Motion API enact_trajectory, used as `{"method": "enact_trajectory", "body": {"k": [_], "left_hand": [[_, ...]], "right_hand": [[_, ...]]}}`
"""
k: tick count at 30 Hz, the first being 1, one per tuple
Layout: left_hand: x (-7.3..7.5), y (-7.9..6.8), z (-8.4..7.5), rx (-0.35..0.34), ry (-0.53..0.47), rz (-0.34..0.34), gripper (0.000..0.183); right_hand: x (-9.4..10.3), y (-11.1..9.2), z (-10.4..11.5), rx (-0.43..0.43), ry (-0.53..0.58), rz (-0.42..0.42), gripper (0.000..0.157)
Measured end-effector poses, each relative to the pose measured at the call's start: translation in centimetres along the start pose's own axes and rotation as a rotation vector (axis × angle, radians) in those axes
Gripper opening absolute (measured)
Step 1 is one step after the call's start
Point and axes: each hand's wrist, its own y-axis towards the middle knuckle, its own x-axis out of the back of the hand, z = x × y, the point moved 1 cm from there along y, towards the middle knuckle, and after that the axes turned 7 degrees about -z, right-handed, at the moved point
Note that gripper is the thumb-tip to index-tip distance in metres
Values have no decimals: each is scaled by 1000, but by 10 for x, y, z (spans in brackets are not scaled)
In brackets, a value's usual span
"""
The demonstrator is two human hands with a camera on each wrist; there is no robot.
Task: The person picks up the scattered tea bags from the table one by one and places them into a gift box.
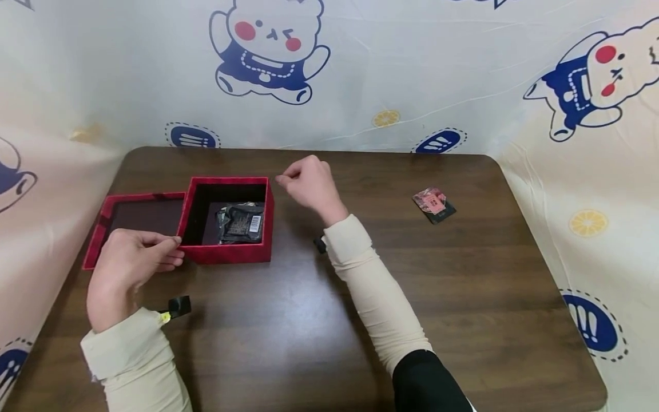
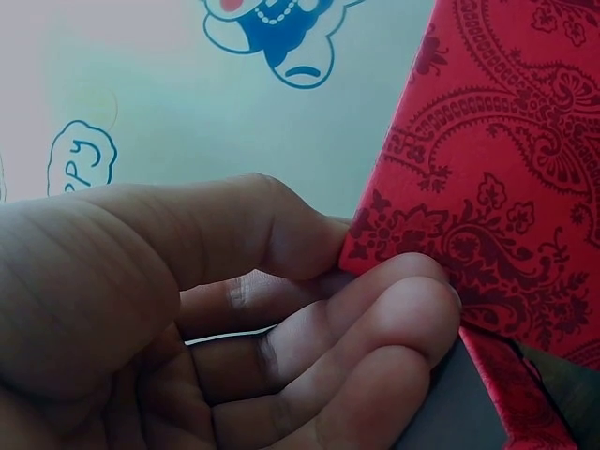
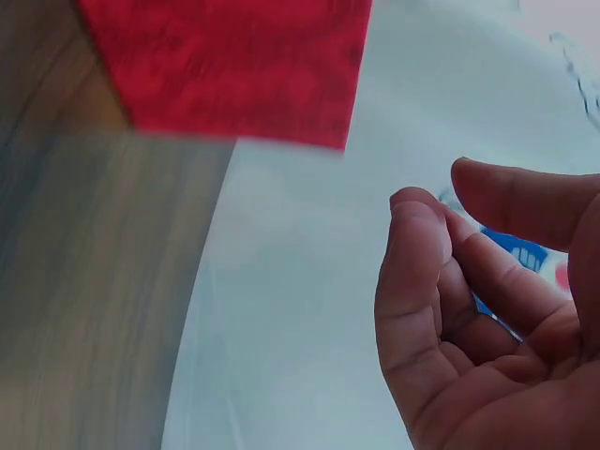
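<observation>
A red patterned box stands with its top uncovered on the brown table. Inside lie several black packets, one with a white barcode label. To its left lies the red lid, its dark inner side up. With thumb and fingers my left hand pinches the near left corner of the box; the left wrist view shows the thumb at that red corner. My right hand hovers just right of the box, fingers loosely bent and holding nothing. In the right wrist view the thumb and forefinger stand apart.
A small dark packet with a pink picture lies on the right side of the table. A white sheet with printed cartoon bears hangs behind the table and along both sides.
</observation>
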Motion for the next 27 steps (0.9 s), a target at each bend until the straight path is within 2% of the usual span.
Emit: {"method": "enact_trajectory", "body": {"k": [11,19,23,27], "left_hand": [[-1,-1,-1,-5,-16,2,44],[-1,0,-1,3,-46,4,46],[-3,0,-2,11,-42,-1,46],[-3,0,-2,10,-27,-8,45]], "right_hand": [[48,-8,-61,-80,35,-147,18],[76,-14,-93,-178,104,-177,22],[93,-20,-115,-256,112,-180,25],[114,-27,-138,-353,162,-218,27]]}}
